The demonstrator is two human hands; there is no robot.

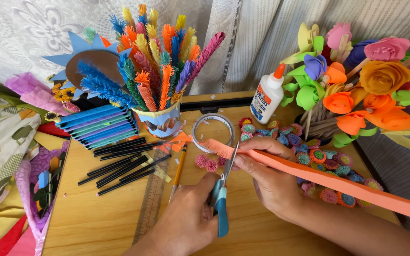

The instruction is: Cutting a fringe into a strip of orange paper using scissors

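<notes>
Both hands work low over the wooden surface (96,223): the left hand (188,223) grips blue-handled scissors (221,199), blades closing on an orange paper strip (309,173) that the right hand (269,178) pinches near its fringed end. A deep snip could sever the fringe or nick a fingertip. Fringed paper rosettes (323,163), tape roll (213,130), glue bottle (266,97), pencil (179,173) and ruler (152,199) crowd close.

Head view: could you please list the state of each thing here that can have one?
Scissors: blades slightly open on the strip's edge, held in the left hand.
Orange paper strip: fringed at its near end, uncut along the rest, pinched by the right hand.
Glue bottle: upright, cap on.
Tape roll: lying flat.
Pencil: lying on the table, untouched.
Ruler: flat on the table.
</notes>
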